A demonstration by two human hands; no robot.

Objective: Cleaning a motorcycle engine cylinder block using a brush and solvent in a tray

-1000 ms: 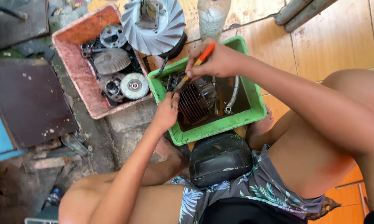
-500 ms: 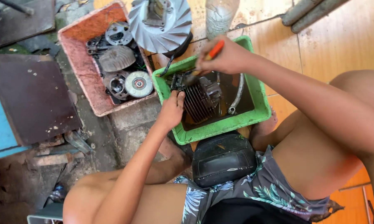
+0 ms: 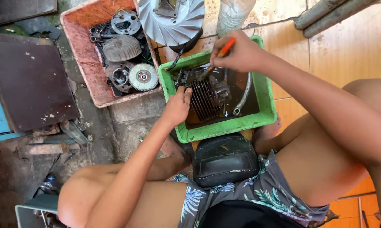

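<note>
Scrubbing at a finned engine cylinder point(image 3: 207, 98), the right hand point(image 3: 237, 55) is clenched around an orange-handled brush point(image 3: 222, 51) whose tip points down onto the cylinder's top, while the left hand point(image 3: 178, 106) grips the cylinder's near edge, fingers curled over the fins to steady it. The cylinder sits in dark liquid inside a green plastic tub point(image 3: 264, 90), beside a curved grey hose point(image 3: 242, 93) lying along the tub's right wall. Compared with half a second ago, the left hand has closed more firmly over the fins and the brush hand has dropped closer to the metal, so the cleaning looks to be in full swing rather than just starting; the view has also slid a little, bringing the tub nearer the middle. To the left of the green tub stands a worn pink tray point(image 3: 93, 90) holding oily parts: a ribbed dome-shaped cover point(image 3: 122, 47), a round pulley with a red centre point(image 3: 143, 77) and other dark pieces. Above, a silver fan wheel point(image 3: 172, 19) rests across the corners of both containers, and a clear plastic bottle point(image 3: 235, 14) stands just beyond the tub. A dark rusty sheet point(image 3: 28, 82) lies on the ground at far left. No label or sign can be read anywhere. A black padded seat point(image 3: 224, 161) sits between the person's knees, just below the tub.
</note>
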